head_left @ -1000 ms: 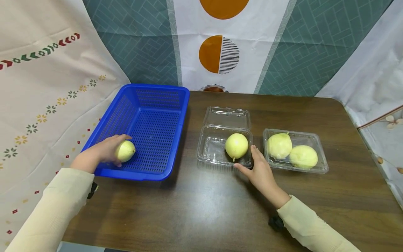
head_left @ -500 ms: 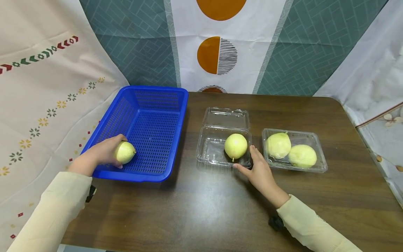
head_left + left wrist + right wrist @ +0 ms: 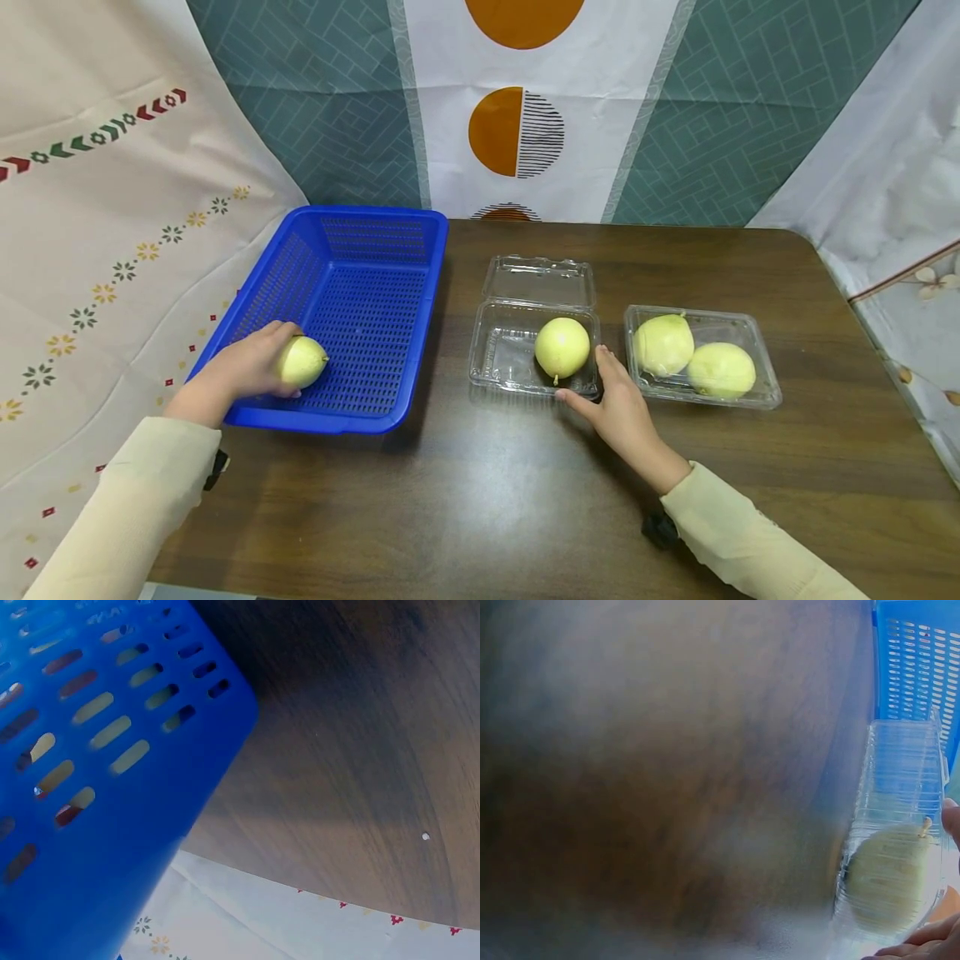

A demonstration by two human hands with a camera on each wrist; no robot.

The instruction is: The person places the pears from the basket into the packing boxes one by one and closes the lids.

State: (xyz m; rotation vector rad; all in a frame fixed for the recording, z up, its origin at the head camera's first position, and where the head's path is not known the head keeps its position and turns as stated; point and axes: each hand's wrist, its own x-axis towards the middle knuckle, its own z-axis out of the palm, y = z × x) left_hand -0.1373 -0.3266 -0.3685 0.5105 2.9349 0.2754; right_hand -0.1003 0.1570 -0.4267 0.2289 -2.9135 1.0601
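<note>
At the near left of the blue basket (image 3: 420, 333), my left hand (image 3: 258, 358) grips a pale yellow pear (image 3: 303, 362) from its left side; the palm side is hidden. My right hand (image 3: 618, 408) rests at the near right corner of an open clear plastic clamshell box (image 3: 502, 358). Its fingers lie fairly straight along the right side, with the thumb by the front edge. Inside that box, on the right, sits another pear (image 3: 562, 346), stem toward me. The right wrist view shows this box, its pear (image 3: 889, 877) and part of my hand (image 3: 930, 937).
Right of my right hand, a clear box (image 3: 765, 387) holds two pears (image 3: 722, 371), seemingly under its lid. The open box's lid (image 3: 540, 279) lies folded back. Brown wooden table (image 3: 465, 500) runs beneath everything. Patterned cloths (image 3: 360, 100) hang behind and at the sides.
My left hand and its pear have shifted very slightly to the right within the basket. The right hand stays at the box corner. The whole view has moved a little.
</note>
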